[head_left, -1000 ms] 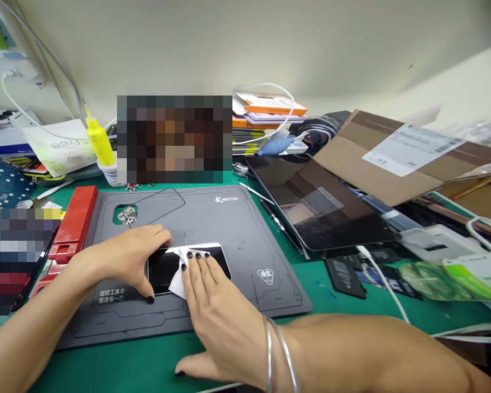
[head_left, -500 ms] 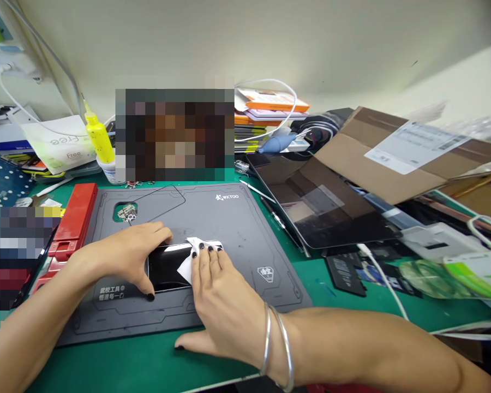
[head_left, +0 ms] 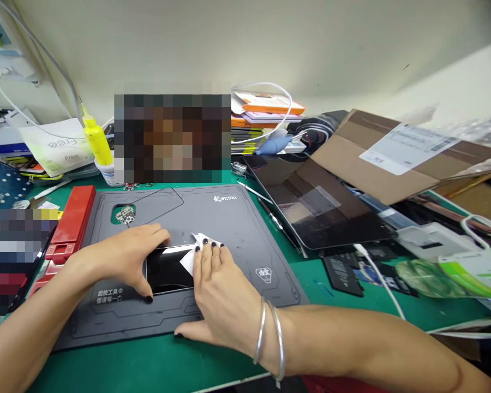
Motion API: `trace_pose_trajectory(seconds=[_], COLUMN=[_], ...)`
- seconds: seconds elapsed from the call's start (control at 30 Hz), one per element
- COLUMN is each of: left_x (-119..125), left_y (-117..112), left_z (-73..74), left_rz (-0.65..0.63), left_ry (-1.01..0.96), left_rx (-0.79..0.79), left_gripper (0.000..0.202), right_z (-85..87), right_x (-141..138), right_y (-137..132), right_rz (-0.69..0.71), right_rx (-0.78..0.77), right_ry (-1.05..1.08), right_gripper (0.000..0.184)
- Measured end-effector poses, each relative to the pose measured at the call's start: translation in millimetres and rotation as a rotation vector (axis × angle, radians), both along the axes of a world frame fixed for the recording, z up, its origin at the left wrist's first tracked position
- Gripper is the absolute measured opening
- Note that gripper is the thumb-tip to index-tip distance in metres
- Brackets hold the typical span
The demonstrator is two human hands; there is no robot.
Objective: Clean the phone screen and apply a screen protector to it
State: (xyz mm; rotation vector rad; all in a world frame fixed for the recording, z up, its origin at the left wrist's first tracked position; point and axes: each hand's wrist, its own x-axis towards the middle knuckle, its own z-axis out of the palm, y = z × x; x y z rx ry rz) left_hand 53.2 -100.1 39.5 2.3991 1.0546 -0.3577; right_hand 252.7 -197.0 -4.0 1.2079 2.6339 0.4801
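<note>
phone: lies flat, dark glass up, on the grey mat; its right end is hidden under cloth and fingers, its left end partly behind the left hand.
left hand: curved about the phone's left end, gripping it with the thumb at the near edge and fingers at the far one; some fingertips cannot be seen.
right hand: open and flat, fingers together pressing the white cloth onto the glass, thumb stretched out by the mat's near edge.
white cloth: mostly covered by the fingers; how it is folded cannot be told.
blurred patches: one behind the mat, one at the left edge; what they cover cannot be made out.
red tool: beside the mat, its near part behind the left forearm.
cut-out: small metal pieces in it, too small to tell.
since a second ago: cloth and right hand have slid toward the phone's right end, baring more glass; the left hand keeps its place.
</note>
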Motion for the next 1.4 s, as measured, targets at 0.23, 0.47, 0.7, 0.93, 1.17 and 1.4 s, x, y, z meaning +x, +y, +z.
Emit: trace_pose_trajectory(seconds=[0.23,0.47,0.7,0.93,1.17,1.4], left_x=[0.1,0.2,1.3,1.2,0.0,-1.5], left_y=[-0.2,0.0,-0.5,-0.7,-1.3,-3.6], left_z=[-1.5,-0.8,0.0,1.5,-0.2,0.5], left_rz=[-0.007,-0.003,-0.001,-0.003,0.003,0.007], left_ry=[-0.021,-0.016,-0.009,-0.007,-0.028,-0.037], left_rx=[0.005,-0.001,0.003,-0.005,0.004,0.018], left_gripper=[0.074,0.075,0.075,0.074,0.073,0.074], right_z=[-0.7,2.5,5.3,5.2,4.1,6.0], right_x=[0.0,-0.8,-1.4,0.0,-0.6,-3.7], right_y=[-5.7,-4.0,-0.7,-4.0,3.0,4.7], right_rz=[0.000,-0.029,-0.043,-0.029,-0.050,-0.063], right_rx=[-0.004,-0.043,-0.072,-0.074,-0.093,-0.137], right_ry=[0.004,-0.024,-0.069,0.004,-0.008,-0.067], right_gripper=[0.128,0.132,0.131,0.131,0.134,0.134])
